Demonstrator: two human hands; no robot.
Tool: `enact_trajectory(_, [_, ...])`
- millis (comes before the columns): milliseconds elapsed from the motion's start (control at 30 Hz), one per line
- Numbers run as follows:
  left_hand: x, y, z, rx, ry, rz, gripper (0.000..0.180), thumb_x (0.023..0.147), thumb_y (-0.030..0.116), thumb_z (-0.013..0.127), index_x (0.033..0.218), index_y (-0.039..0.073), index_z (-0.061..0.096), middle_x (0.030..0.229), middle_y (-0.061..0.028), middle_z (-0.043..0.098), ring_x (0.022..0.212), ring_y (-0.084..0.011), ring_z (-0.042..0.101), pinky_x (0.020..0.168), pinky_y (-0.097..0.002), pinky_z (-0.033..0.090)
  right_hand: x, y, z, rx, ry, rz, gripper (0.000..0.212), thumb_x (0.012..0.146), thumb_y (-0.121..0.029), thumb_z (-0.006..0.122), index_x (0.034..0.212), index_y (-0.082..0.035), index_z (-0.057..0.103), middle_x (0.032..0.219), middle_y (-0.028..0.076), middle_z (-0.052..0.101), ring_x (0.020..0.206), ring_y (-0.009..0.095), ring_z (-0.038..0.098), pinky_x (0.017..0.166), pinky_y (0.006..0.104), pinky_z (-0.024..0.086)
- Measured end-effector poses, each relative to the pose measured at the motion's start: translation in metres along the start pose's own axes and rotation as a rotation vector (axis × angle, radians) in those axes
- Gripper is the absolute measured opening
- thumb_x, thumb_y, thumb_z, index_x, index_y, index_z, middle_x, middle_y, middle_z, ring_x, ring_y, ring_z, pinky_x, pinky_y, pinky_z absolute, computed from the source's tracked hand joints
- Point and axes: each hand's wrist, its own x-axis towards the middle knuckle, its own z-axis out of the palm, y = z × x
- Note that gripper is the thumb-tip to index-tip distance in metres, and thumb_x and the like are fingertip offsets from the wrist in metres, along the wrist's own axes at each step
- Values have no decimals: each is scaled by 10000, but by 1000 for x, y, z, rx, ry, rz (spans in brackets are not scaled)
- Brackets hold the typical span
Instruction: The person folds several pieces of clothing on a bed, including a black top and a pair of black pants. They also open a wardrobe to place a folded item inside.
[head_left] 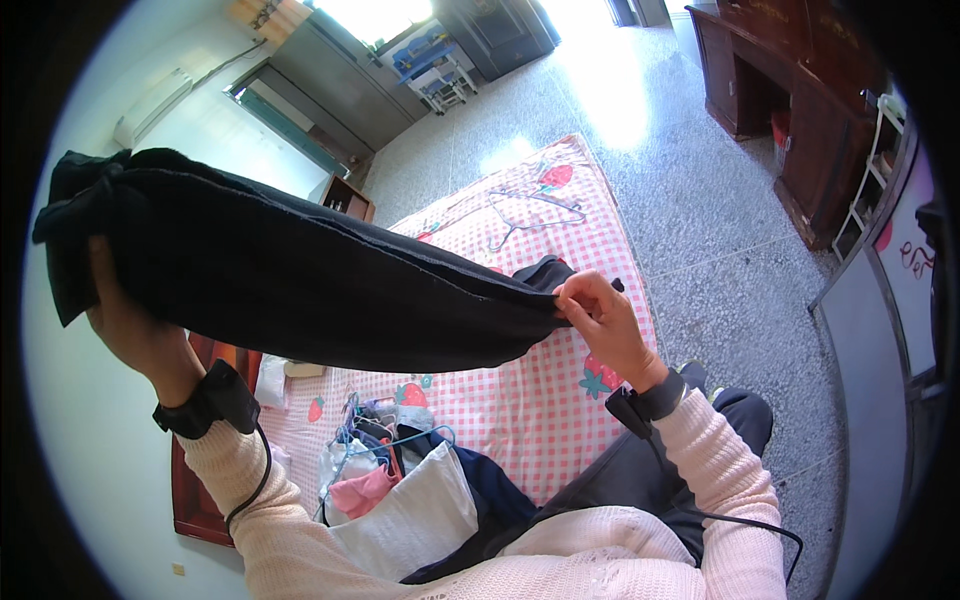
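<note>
A pair of black trousers (330,280) hangs stretched between my two hands, folded lengthwise, with a pale seam line along it. My left hand (135,325) is closed on the wide bunched end at the upper left; the cloth covers most of its fingers. At the narrow end, my right hand (603,318) pinches the edge between thumb and fingers. Below the trousers lies a bed with a pink checked strawberry sheet (480,420). On the bed near my lap is a pile of clothes and hangers, with a pink cloth (362,492) and a white cloth (428,500).
An empty wire hanger (535,220) lies on the far part of the bed. A dark wooden desk (800,120) stands at the far right, beside the speckled floor (720,270). A grey-white panel (875,370) rises at the right. The bed's reddish wooden headboard (195,500) is at the left.
</note>
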Motion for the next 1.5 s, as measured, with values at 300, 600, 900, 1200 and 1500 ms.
enact_trajectory(300, [9,9,-4,47,8,-78,830,814,329,847,1518,162,440,1240,-153,689,1131,-343,683,961,-380,570,-1,-21,-2,-361,-147,-367,186,877,20,714,1060,-7,699,1089,109,674,918,243,692,820,318,557])
enact_trajectory(600, [-1,-3,7,-394,47,-358,595,955,224,698,1496,141,466,1191,-171,701,1042,-319,714,904,-372,588,18,-39,-8,-483,-28,-336,172,834,-20,787,980,10,700,1029,114,704,899,204,693,782,305,557])
enact_trajectory(900, [-8,-22,54,-1232,191,-787,438,1103,192,381,1539,163,410,1491,-146,508,1332,-292,544,1134,-392,449,66,-218,-77,-776,70,-595,138,847,1,776,976,13,725,1003,112,728,886,167,697,773,256,549])
enact_trajectory(1200, [20,59,87,-1885,453,-1223,448,945,284,741,1288,16,635,1184,-62,708,1051,-114,653,930,-222,473,16,-315,-120,-1101,280,-506,132,838,-2,778,946,12,703,993,104,710,839,178,685,712,288,545])
enact_trajectory(1500, [16,111,105,-1893,359,-1194,417,958,262,724,1296,33,639,1228,-63,689,1111,-147,609,979,-283,434,-15,-315,-149,-1231,273,-571,115,841,16,774,931,19,704,1012,86,723,798,134,675,683,256,544])
